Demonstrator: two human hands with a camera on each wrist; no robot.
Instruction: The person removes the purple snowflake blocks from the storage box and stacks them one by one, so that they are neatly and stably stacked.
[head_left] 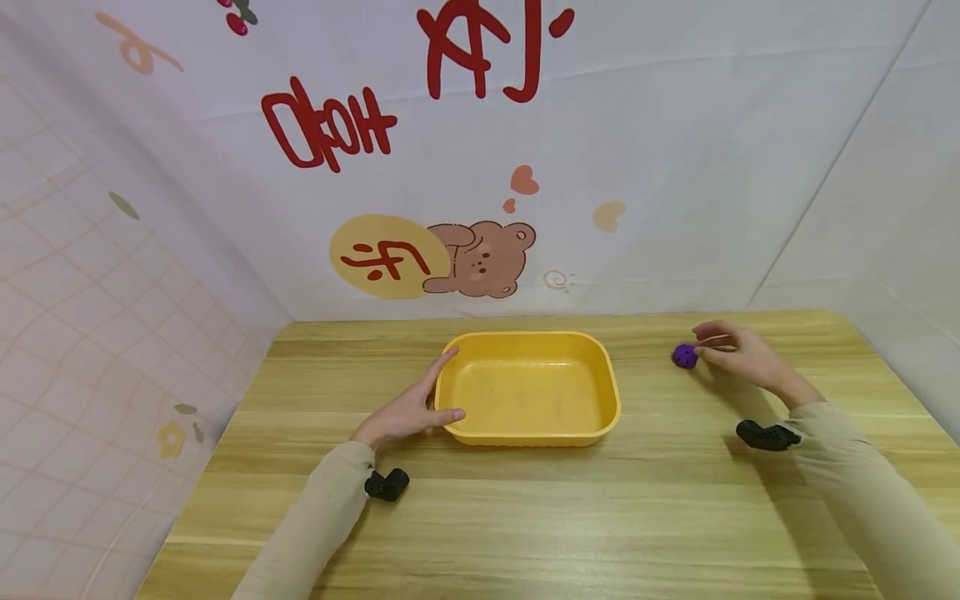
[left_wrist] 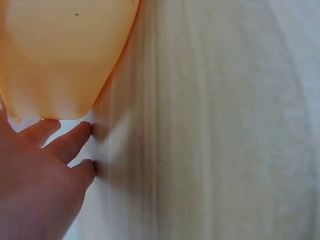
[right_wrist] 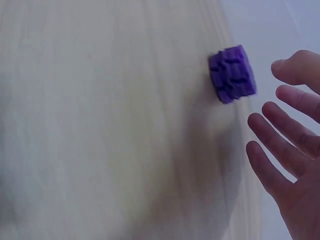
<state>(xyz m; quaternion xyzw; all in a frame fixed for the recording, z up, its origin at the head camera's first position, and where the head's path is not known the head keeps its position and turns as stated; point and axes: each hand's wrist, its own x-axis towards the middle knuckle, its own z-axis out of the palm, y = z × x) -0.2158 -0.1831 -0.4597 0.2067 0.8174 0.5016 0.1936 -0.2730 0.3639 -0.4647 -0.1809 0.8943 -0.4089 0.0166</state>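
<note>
A yellow plastic basin (head_left: 527, 437) with rounded corners stands on the table. At its left end my left hand (head_left: 405, 412) rests with spread fingers, thumb over the near-left rim and index finger along the rim's far-left part. In the left wrist view, other fingers (left_wrist: 72, 142) lie at the basin's outer wall (left_wrist: 65, 60). To the right, a small purple toy wheel (head_left: 685, 357) with a blocky tread lies on the table. My right hand (head_left: 738, 357) hovers beside it, thumb and fingers apart. The right wrist view has a gap between the purple wheel (right_wrist: 232, 74) and the fingers (right_wrist: 270, 165).
The wood-grain table (head_left: 525, 525) meets a white printed cloth backdrop (head_left: 675, 167) at its far edge. A paler cloth with a grid pattern (head_left: 90, 350) hangs on the left. Black wrist devices (head_left: 767, 435) sit at both sleeves.
</note>
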